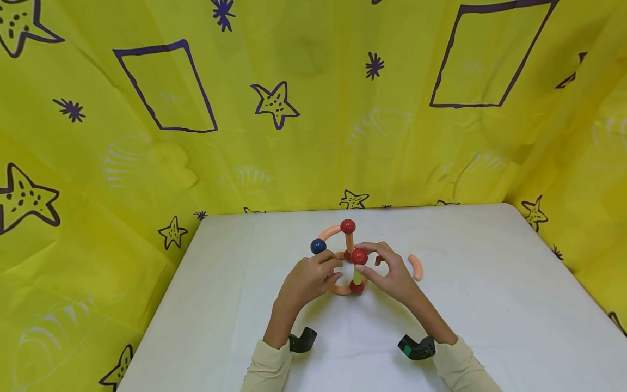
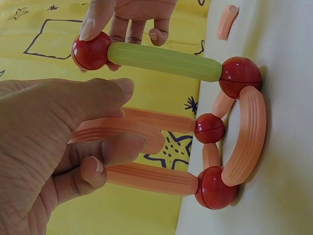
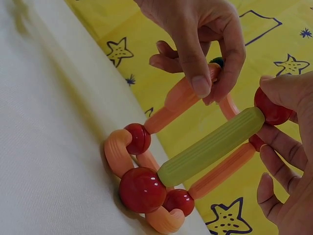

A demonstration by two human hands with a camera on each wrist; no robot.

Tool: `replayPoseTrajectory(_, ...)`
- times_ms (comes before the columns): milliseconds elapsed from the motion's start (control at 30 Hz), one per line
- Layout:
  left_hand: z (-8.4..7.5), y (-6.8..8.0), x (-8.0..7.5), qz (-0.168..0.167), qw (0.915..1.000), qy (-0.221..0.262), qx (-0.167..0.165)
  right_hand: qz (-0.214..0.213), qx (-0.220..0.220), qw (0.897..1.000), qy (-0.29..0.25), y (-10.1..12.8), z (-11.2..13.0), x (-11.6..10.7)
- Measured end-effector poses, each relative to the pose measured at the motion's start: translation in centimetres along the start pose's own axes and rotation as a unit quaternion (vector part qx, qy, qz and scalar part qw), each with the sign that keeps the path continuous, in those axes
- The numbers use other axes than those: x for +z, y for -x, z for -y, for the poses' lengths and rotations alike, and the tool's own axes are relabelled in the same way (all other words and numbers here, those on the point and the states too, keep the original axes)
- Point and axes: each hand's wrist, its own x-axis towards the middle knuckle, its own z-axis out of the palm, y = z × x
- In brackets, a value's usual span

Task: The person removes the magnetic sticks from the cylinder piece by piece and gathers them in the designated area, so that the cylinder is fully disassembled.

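Both sleeves enter from the near table edge. Between the hands stands a toy frame of balls and rods. Left hand pinches a curved orange rod at the frame's left; right hand grips the red ball atop the green rod. Four red balls and one blue ball show. One loose orange piece lies just right of the right hand. Bare tabletop spreads on all sides, with yellow cloth behind.

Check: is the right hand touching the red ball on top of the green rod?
Touching. The left wrist view shows the right hand with a fingertip pressed on the red ball capping the green rod; no gap shows.
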Motion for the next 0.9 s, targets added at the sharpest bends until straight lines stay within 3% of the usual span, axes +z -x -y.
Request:
replayPoseTrajectory(633,-1.1,-0.7,-1.0,-0.041,0.9991,0.002,0.013,-0.001,-0.013,1.0,0.025,0.0,0.0,-0.2)
replayPoseTrajectory(733,-1.4,-0.8,-0.9,-0.035,0.9993,0.01,0.008,-0.001,-0.018,0.999,0.027,0.0,0.0,-0.2)
replayPoseTrajectory(900,-1.9,-1.1,-0.4,0.008,0.9999,0.01,-0.004,-0.005,-0.028,0.999,0.031,0.1,0.1,-0.3)
